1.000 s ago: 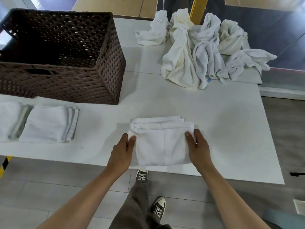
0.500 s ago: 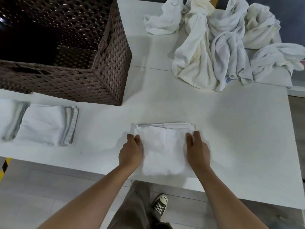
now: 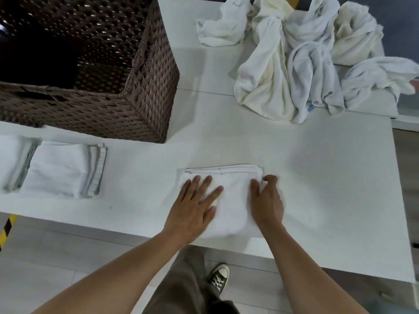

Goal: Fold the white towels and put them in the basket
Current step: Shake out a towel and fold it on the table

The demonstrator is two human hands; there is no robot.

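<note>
A folded white towel [image 3: 233, 193] lies near the front edge of the white table [image 3: 317, 177]. My left hand [image 3: 195, 207] rests flat on its left half, fingers spread. My right hand [image 3: 266, 200] sits on the towel's right edge, thumb on top and fingers curled around the side. A dark brown woven basket [image 3: 145, 87] stands at the back left, its inside dark. Several unfolded white towels [image 3: 299, 64] lie heaped at the back right.
Two folded white towels, one [image 3: 65, 171] in front of the basket and another [image 3: 11, 162] at the left frame edge, lie on the table. Below the table's edge are my trouser leg, a sneaker [image 3: 218, 278] and grey floor.
My left hand has moved from gripping the towel's left edge to lying flat on top of it. The camera has moved closer and tilted down. The right hand stays at the right edge.
</note>
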